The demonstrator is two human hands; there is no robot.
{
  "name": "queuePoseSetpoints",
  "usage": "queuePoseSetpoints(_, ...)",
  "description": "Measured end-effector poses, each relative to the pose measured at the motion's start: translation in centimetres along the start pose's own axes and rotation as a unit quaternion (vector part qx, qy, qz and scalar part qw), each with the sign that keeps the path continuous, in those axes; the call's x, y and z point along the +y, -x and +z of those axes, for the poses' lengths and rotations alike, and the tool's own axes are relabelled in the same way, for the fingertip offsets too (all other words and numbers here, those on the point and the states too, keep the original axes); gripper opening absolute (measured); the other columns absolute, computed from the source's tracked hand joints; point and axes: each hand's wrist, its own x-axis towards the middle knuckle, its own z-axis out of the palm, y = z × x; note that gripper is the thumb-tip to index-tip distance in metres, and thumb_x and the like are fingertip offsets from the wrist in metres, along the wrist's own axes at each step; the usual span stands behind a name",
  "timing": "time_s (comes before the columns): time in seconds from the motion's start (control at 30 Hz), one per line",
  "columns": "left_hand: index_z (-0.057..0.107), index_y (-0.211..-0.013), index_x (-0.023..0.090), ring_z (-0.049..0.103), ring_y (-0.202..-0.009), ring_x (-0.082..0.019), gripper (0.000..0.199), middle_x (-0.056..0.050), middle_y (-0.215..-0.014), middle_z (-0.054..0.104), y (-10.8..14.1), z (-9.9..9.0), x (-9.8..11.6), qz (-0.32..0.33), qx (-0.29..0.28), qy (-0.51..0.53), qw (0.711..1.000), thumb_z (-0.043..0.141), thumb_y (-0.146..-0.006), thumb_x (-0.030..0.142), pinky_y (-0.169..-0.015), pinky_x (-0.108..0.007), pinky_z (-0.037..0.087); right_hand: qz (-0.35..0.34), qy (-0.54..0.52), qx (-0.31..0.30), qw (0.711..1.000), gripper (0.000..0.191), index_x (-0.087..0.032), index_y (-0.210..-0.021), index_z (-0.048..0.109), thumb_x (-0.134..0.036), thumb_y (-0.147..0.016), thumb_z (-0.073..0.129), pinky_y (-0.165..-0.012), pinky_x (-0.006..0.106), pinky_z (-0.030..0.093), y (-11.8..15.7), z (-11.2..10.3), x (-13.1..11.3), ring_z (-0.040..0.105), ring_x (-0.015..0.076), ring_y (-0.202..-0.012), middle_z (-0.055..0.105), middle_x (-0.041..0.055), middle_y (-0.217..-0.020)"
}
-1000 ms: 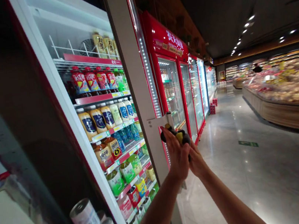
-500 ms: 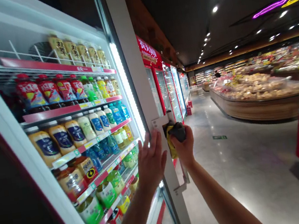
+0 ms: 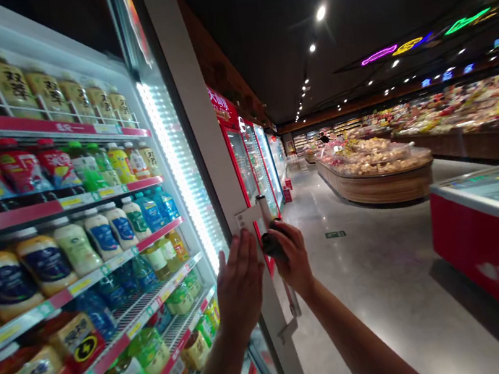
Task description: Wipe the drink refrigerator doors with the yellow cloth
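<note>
The grey door frame point(image 3: 186, 90) of a lit drinks cooler stands ajar in front of me. My left hand point(image 3: 240, 285) lies against it with fingers stretched out, just below the upper bracket of the handle. My right hand point(image 3: 292, 255) is closed round a bunched dark cloth point(image 3: 273, 244), at the upper part of the metal door handle point(image 3: 290, 296). My fingers and the cloth hide part of the handle. Left of my hands, bottled drinks point(image 3: 110, 229) stand in rows on the cooler shelves.
More fridges with red frames point(image 3: 235, 151) line the wall beyond the door. A rounded wooden display stand point(image 3: 375, 184) piled with goods is out on the floor. At right stands a red chest freezer point(image 3: 492, 276). Grey floor point(image 3: 361, 276) runs between them.
My view has swung right and closer to the shelves, bringing more of the chest freezer into sight. The cloth's yellow side, visible before, no longer shows. My left hand stays on the frame.
</note>
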Motion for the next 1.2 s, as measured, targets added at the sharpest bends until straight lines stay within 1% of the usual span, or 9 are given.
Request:
queuePoseSetpoints(0.13,0.015,-0.164,0.015,0.020,-0.157,-0.022,0.071,-0.011,-0.163,0.039,-0.1,0.1,0.1,0.004,-0.006,0.002,1.000,0.048,-0.102,0.022,-0.131,-0.040,0.010,-0.030,0.098,-0.031,0.994,0.047,-0.032,-0.142,0.054,-0.027,-0.096,0.050,-0.105,0.054,0.052,1.7,0.5,1.4,0.054,0.0314,-0.128,0.049,0.0126,-0.141)
queuePoseSetpoints(0.4,0.012,-0.164,0.013,0.023,-0.157,-0.025,0.072,-0.014,-0.163,0.038,0.4,-0.1,0.2,0.000,-0.035,-0.014,0.999,0.047,-0.103,0.024,-0.131,-0.043,0.012,-0.010,0.074,0.000,0.997,0.051,-0.030,-0.142,0.052,-0.020,-0.092,0.053,-0.111,0.056,0.045,-3.6,2.4,0.7,0.050,0.0316,-0.130,0.050,0.0126,-0.140)
queuePoseSetpoints(0.53,0.010,-0.164,0.013,0.021,-0.157,-0.029,0.074,-0.018,-0.166,0.030,1.7,-0.8,0.2,-0.055,-0.030,-0.011,0.998,0.048,-0.103,0.031,-0.130,-0.050,0.014,-0.062,0.113,-0.020,0.991,0.052,-0.031,-0.143,0.051,-0.019,-0.093,0.053,-0.109,0.055,0.046,0.4,1.6,1.5,0.048,0.0321,-0.131,0.048,0.0130,-0.142)
queuePoseSetpoints(0.63,0.008,-0.165,0.014,0.023,-0.157,-0.030,0.076,-0.018,-0.165,0.032,2.8,-1.4,0.0,-0.067,-0.047,-0.021,0.996,0.049,-0.103,0.033,-0.129,-0.054,0.017,-0.049,0.111,-0.045,0.992,0.050,-0.030,-0.140,0.053,-0.019,-0.092,0.054,-0.106,0.054,0.049,2.2,0.9,1.5,0.050,0.0319,-0.127,0.050,0.0131,-0.139)
queuePoseSetpoints(0.73,0.003,-0.164,0.014,0.028,-0.155,-0.031,0.077,-0.018,-0.164,0.035,3.2,-1.6,-0.3,-0.065,-0.073,-0.045,0.994,0.047,-0.103,0.031,-0.128,-0.054,0.023,-0.012,0.046,-0.049,0.998,0.049,-0.027,-0.140,0.051,-0.022,-0.092,0.055,-0.103,0.053,0.051,-0.6,0.9,0.7,0.055,0.0298,-0.121,0.055,0.0127,-0.132)
queuePoseSetpoints(0.83,0.001,-0.164,0.012,0.033,-0.153,-0.030,0.077,-0.019,-0.163,0.036,3.4,-1.6,-0.4,-0.063,-0.085,-0.075,0.992,0.045,-0.104,0.032,-0.127,-0.053,0.027,0.002,0.004,0.045,0.999,0.053,-0.027,-0.145,0.045,-0.028,-0.094,0.058,-0.101,0.051,0.052,-5.5,1.3,-0.9,0.058,0.0279,-0.116,0.058,0.0109,-0.125)
queuePoseSetpoints(0.9,0.001,-0.164,0.011,0.037,-0.152,-0.030,0.077,-0.020,-0.162,0.038,3.6,-1.4,-0.5,-0.060,-0.084,-0.089,0.991,0.045,-0.104,0.032,-0.126,-0.052,0.030,-0.037,0.017,0.085,0.996,0.058,-0.027,-0.149,0.042,-0.033,-0.095,0.060,-0.103,0.052,0.050,-7.6,1.6,-2.4,0.057,0.0293,-0.120,0.057,0.0123,-0.129)
queuePoseSetpoints(1.07,-0.004,-0.164,0.010,0.049,-0.144,-0.031,0.080,-0.022,-0.155,0.050,4.4,-0.4,-0.9,-0.025,-0.035,-0.090,0.995,0.044,-0.104,0.034,-0.121,-0.053,0.036,-0.216,0.112,-0.064,0.968,0.056,-0.026,-0.149,0.047,-0.039,-0.096,0.060,-0.112,0.052,0.043,-8.2,3.3,-5.2,0.053,0.0328,-0.131,0.058,0.0136,-0.139)
queuePoseSetpoints(1.2,0.000,-0.164,0.010,0.046,-0.147,-0.030,0.077,-0.021,-0.156,0.049,4.4,-0.2,-1.1,-0.050,-0.055,-0.089,0.993,0.043,-0.104,0.032,-0.119,-0.052,0.039,-0.204,0.112,-0.094,0.968,0.054,-0.024,-0.149,0.049,-0.029,-0.096,0.058,-0.113,0.049,0.046,-12.5,5.2,-6.1,0.055,0.0307,-0.130,0.060,0.0125,-0.140)
